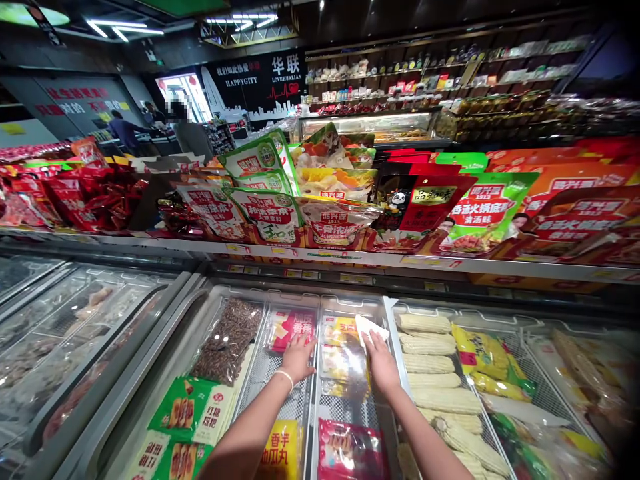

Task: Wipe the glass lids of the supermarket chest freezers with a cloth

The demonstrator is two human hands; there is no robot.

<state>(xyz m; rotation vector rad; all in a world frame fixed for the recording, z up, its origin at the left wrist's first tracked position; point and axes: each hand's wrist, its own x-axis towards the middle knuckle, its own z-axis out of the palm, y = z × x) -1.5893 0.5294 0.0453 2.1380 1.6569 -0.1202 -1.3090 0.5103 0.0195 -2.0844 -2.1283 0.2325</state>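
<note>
My right hand (381, 363) presses a folded white cloth (373, 327) with its fingers, at the right side of a freezer compartment. Beneath and left of it lie yellow food packs (337, 347), with glare over them as from a glass lid. My left hand (299, 359), with a pale band at the wrist, has its fingers apart over the lower edge of a pink pack (289, 325). Whether it touches the pack or glass above it, I cannot tell. Nothing shows in the left hand.
Bagged dark food (227, 340) and green packs (183, 407) lie left. Corn cobs (430, 363) and yellow bags (490, 353) lie right. A red pack (351, 450) sits nearer. A shelf edge (320, 257) with upright seasoning pouches (267, 213) crosses behind. People (193, 137) stand far back.
</note>
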